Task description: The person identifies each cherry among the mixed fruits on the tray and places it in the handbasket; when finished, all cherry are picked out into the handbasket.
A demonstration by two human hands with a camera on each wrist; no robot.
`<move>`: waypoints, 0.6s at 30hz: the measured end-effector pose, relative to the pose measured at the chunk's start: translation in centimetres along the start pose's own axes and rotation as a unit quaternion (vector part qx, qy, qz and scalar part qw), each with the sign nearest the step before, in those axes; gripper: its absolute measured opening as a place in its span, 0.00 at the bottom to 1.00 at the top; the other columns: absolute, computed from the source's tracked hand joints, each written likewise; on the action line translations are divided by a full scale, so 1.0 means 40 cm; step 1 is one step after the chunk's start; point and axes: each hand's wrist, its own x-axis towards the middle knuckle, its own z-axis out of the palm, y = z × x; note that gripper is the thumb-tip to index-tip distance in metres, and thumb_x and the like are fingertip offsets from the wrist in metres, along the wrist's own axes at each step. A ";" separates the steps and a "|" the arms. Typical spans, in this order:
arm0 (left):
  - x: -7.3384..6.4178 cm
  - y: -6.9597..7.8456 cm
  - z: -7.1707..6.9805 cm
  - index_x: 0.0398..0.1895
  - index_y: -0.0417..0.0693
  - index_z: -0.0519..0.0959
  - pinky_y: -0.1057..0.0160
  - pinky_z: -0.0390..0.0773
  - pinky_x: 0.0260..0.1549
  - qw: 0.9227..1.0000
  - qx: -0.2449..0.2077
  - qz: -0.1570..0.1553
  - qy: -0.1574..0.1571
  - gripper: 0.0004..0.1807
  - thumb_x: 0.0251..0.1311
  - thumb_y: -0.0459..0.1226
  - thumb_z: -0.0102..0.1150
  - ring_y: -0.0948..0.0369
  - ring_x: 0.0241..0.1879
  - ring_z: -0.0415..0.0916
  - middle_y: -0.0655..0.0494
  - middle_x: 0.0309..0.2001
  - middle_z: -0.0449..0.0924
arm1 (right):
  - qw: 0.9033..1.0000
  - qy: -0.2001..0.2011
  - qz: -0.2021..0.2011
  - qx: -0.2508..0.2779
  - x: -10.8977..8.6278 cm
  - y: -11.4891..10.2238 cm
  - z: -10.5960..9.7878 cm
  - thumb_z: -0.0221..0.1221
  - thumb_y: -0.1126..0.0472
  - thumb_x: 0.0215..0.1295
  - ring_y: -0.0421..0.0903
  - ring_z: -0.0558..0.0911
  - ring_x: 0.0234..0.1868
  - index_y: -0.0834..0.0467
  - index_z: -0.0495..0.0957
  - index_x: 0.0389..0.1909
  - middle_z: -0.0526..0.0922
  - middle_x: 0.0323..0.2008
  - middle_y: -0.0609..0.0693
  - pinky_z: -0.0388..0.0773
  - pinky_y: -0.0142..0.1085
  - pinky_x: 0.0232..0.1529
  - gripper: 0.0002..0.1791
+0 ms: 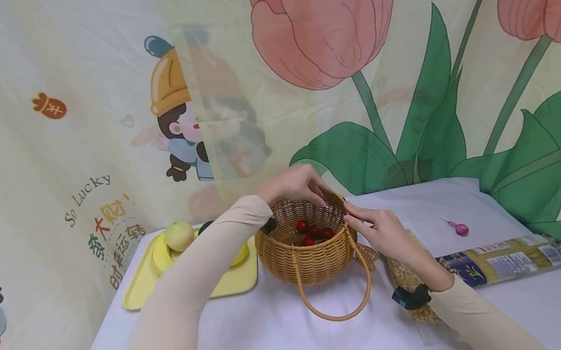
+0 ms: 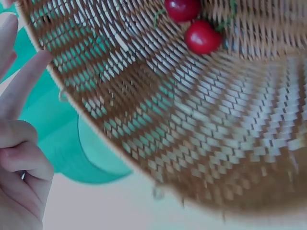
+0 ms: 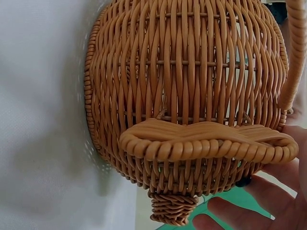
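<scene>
A round wicker basket (image 1: 314, 256) stands on the table in the head view, its hoop handle (image 1: 338, 318) folded down at the front. Several red cherries (image 1: 311, 231) lie inside; two, one a brighter red cherry (image 2: 203, 37), show in the left wrist view. My left hand (image 1: 295, 186) reaches over the basket to its far rim. One finger is extended to that rim in the left wrist view, while others are bent and hold nothing. At the right rim my right hand (image 1: 384, 232) pinches the basket; fingers (image 3: 268, 194) lie along its outside in the right wrist view.
Left of the basket is a yellow tray (image 1: 235, 283) with a pale green round fruit (image 1: 179, 236) and bananas (image 1: 161, 254). A bag of kernels (image 1: 404, 276) lies under my right forearm. Further right are a long noodle packet (image 1: 512, 261) and a pink lollipop (image 1: 461, 229).
</scene>
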 end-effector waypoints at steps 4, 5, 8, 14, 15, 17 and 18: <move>-0.042 -0.016 -0.027 0.57 0.41 0.85 0.64 0.85 0.48 1.000 -0.013 -0.017 0.014 0.20 0.61 0.34 0.71 0.57 0.49 0.89 0.46 0.48 0.90 | 1.000 0.003 0.001 0.001 0.003 0.000 0.005 0.53 0.45 0.78 0.59 0.78 0.68 0.56 0.70 0.72 0.74 0.70 0.55 0.80 0.56 0.59 0.29; -0.058 -0.022 -0.034 0.57 0.41 0.84 0.63 0.86 0.48 0.999 -0.013 -0.025 0.017 0.20 0.62 0.34 0.71 0.56 0.50 0.89 0.46 0.48 0.90 | 1.000 0.004 0.001 0.001 0.004 -0.001 0.005 0.53 0.45 0.78 0.59 0.78 0.68 0.56 0.70 0.72 0.74 0.70 0.55 0.80 0.56 0.59 0.29; -0.110 -0.049 -0.052 0.59 0.39 0.83 0.61 0.86 0.49 0.998 -0.020 -0.051 0.027 0.21 0.62 0.33 0.70 0.53 0.52 0.88 0.43 0.50 0.89 | 1.000 0.010 -0.003 -0.002 0.005 -0.001 0.005 0.54 0.46 0.78 0.60 0.78 0.67 0.56 0.71 0.72 0.74 0.70 0.56 0.80 0.56 0.59 0.28; -0.235 -0.115 -0.081 0.58 0.36 0.83 0.54 0.85 0.53 0.994 -0.033 -0.089 0.060 0.21 0.62 0.32 0.70 0.49 0.52 0.87 0.41 0.54 0.86 | 1.000 0.015 -0.001 -0.003 0.004 -0.002 -0.003 0.53 0.47 0.79 0.60 0.78 0.67 0.58 0.71 0.72 0.74 0.70 0.56 0.80 0.56 0.59 0.28; -0.258 -0.125 -0.087 0.57 0.38 0.84 0.54 0.85 0.53 0.993 -0.028 -0.097 0.069 0.20 0.62 0.33 0.70 0.50 0.52 0.88 0.42 0.53 0.87 | 1.000 0.015 0.001 -0.003 0.003 -0.002 -0.006 0.53 0.47 0.79 0.60 0.77 0.68 0.58 0.70 0.72 0.74 0.70 0.56 0.79 0.56 0.60 0.28; -0.302 -0.146 -0.098 0.57 0.42 0.85 0.53 0.84 0.54 0.989 -0.017 -0.116 0.086 0.20 0.61 0.35 0.71 0.52 0.50 0.88 0.45 0.51 0.89 | 1.000 0.015 0.004 -0.005 0.000 -0.001 -0.012 0.53 0.47 0.79 0.61 0.77 0.68 0.57 0.70 0.72 0.74 0.70 0.57 0.78 0.56 0.61 0.28; -0.324 -0.154 -0.102 0.56 0.44 0.86 0.52 0.84 0.54 0.988 -0.011 -0.125 0.094 0.20 0.61 0.36 0.71 0.53 0.50 0.88 0.47 0.50 0.89 | 1.000 0.016 0.004 -0.007 0.000 0.000 -0.015 0.53 0.47 0.79 0.61 0.77 0.68 0.58 0.70 0.72 0.74 0.70 0.57 0.78 0.57 0.61 0.28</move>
